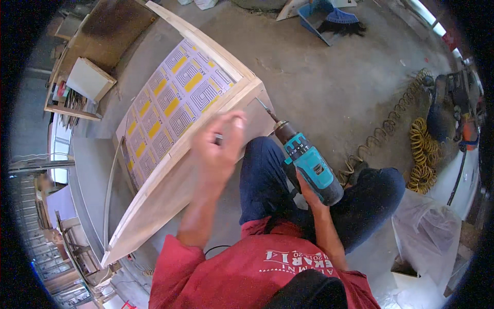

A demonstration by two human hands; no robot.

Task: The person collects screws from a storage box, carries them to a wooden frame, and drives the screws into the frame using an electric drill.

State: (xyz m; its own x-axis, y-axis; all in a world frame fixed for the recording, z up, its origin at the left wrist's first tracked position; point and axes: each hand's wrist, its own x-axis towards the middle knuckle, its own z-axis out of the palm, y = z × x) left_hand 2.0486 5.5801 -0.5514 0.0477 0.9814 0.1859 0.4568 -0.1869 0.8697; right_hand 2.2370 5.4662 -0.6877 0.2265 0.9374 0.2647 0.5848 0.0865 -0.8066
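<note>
My right hand [310, 191] grips the handle of a teal and black cordless drill [315, 167] above my crossed legs. The drill's long thin bit [267, 109] points up and left, its tip by the corner of a wooden frame. My left hand [220, 141] is raised over the frame's near edge, fingers curled and slightly blurred. A small dark spot shows between them; I cannot make out what it is. The frame [206, 121] is a large pale wooden piece standing tilted on the floor, its inside face covered by a printed purple and yellow sheet [170, 105].
A coiled yellow air hose [423, 154] and a thinner coiled hose [391, 121] lie to the right. A blue broom [340, 18] and dustpan [315, 24] are at the far side. An open wooden box [110, 31] stands far left, and a plastic sheet [427, 226] lies near right.
</note>
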